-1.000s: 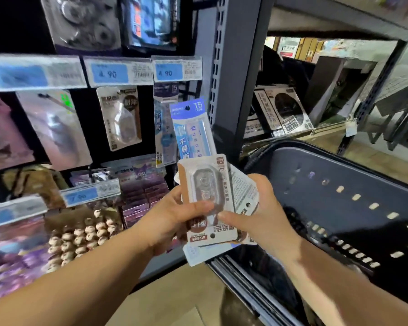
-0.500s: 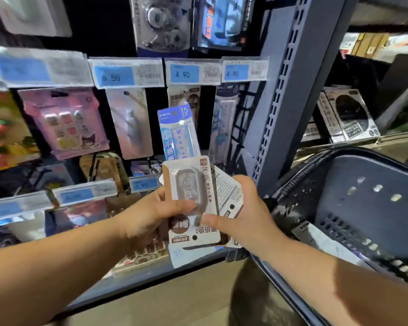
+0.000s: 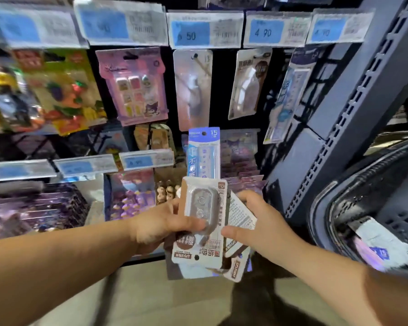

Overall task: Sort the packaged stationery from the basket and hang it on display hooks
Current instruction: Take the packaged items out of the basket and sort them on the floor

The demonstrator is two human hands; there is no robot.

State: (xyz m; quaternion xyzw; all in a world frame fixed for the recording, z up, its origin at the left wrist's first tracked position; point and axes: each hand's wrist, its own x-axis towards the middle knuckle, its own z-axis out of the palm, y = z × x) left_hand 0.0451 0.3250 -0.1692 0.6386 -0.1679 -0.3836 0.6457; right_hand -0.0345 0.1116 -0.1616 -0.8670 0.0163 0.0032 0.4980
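Both hands hold a fanned stack of stationery packs in front of the display. The front pack is a brown-and-white correction tape card [image 3: 201,222], upside down, with a clear blister. My left hand [image 3: 160,225] pinches it with the thumb across the blister. My right hand [image 3: 257,224] grips the cards behind it, thumb at the stack's right edge. A blue 15 cm ruler pack [image 3: 204,154] sticks up from the back of the stack. A matching brown-and-white pack [image 3: 247,83] hangs on a hook above, under a 4.90 tag. The dark basket [image 3: 368,191] is at the right.
Rows of hooks carry a pink eraser pack [image 3: 134,85], a pale pack [image 3: 192,90] and a blue ruler pack [image 3: 285,95]. Price tags [image 3: 205,29] line the rail above. A grey slotted upright [image 3: 353,109] stands right of the hooks. A white packet [image 3: 384,243] lies in the basket.
The view has swung left and closer to the hooks; the basket has slid toward the right edge. Both hands keep the same grip on the stack.
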